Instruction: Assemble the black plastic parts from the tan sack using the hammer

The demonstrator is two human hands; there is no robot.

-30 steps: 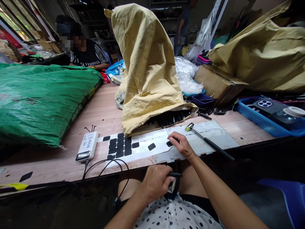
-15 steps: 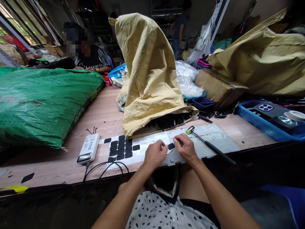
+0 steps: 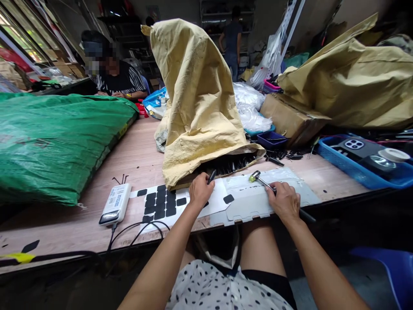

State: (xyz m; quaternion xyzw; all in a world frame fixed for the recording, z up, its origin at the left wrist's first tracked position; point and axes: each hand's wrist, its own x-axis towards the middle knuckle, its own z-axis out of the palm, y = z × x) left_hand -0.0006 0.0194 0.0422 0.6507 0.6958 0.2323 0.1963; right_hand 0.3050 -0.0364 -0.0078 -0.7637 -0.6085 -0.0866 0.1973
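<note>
My left hand (image 3: 200, 191) is closed round a small black stick-like piece (image 3: 211, 176), just in front of the open mouth of a tall tan paper sack (image 3: 200, 99) full of black parts. My right hand (image 3: 284, 201) lies on the handle of a small hammer (image 3: 262, 181) with a yellow-green head, fingers curled over it. Between the hands a black pad (image 3: 228, 198) sits on a grey metal sheet (image 3: 258, 196). A white backing sheet (image 3: 180, 200) to the left carries several black square pads (image 3: 161, 202).
A white power bank (image 3: 115, 204) with a black cable lies left of the sheet. A big green sack (image 3: 54, 137) fills the left. A blue tray (image 3: 361, 161) with phone cases, a cardboard box (image 3: 290, 120) and another tan sack (image 3: 351, 86) stand right. A person in stripes (image 3: 119, 79) sits beyond.
My left hand came up from my lap to the sheet, then moved forward to the sack's mouth with a black piece. My right hand left the black pad and shifted right onto the hammer.
</note>
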